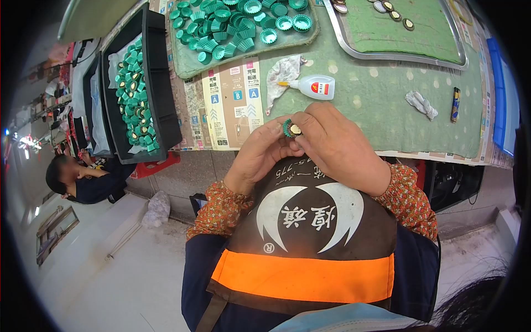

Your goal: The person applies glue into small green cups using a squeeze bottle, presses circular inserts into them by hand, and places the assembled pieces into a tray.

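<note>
Both my hands meet at the table's front edge, above my apron. My left hand (258,150) pinches the left side of a small green fluted cup (287,128) with a brown and cream piece in it. From the other side, my right hand (335,138) is closed on the same cup, its fingers partly hiding it. Just beyond my fingers lies a white glue bottle (317,87) with an orange tip, on its side. Its nozzle touches a crumpled, stained cloth (281,74).
A tray (191,71) of loose green cups lies ahead. Left stands a black crate (166,83) of filled cups. At the back right, a metal-rimmed tray (406,55) holds several brown pieces. Crumpled tissue (421,105) and a small tube (455,104) lie right. Another person sits far left.
</note>
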`<action>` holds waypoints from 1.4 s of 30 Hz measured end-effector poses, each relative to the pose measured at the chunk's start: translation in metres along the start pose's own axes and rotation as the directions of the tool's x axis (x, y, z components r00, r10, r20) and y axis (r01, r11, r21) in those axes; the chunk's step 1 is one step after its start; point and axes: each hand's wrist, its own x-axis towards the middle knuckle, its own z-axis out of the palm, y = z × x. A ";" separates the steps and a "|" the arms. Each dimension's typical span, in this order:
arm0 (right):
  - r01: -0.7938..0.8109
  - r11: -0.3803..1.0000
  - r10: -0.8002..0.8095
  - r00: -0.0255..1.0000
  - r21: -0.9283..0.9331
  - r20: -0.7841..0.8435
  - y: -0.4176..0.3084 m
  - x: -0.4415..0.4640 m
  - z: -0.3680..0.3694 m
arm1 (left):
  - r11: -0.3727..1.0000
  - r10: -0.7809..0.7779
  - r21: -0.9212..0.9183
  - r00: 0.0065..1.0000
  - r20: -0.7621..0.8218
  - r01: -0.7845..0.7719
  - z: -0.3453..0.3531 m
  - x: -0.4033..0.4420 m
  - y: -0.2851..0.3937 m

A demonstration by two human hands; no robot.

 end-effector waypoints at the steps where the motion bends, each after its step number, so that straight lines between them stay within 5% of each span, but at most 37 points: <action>1: 0.002 1.000 -0.002 1.000 -0.002 0.000 0.000 0.000 0.000 | 1.000 -0.002 0.005 1.000 -0.004 0.002 0.000 0.000 0.000; 25: 0.027 1.000 -0.027 1.000 -0.004 0.003 0.001 -0.002 0.003 | 1.000 -0.019 0.025 1.000 0.003 0.019 0.003 0.000 -0.005; 31: 0.066 0.998 -0.066 0.998 0.024 -0.016 0.014 -0.003 0.009 | 0.958 0.052 0.284 0.998 -0.042 -0.038 0.006 -0.004 -0.007; 37: 0.047 0.987 -0.047 0.999 0.157 -0.002 0.014 -0.004 0.010 | 0.889 0.116 0.451 0.992 -0.047 -0.082 0.017 -0.005 -0.001; 42: -0.123 0.945 0.125 0.992 0.303 0.012 0.016 -0.012 0.017 | 0.924 0.163 0.362 0.984 -0.071 -0.127 0.017 0.001 -0.006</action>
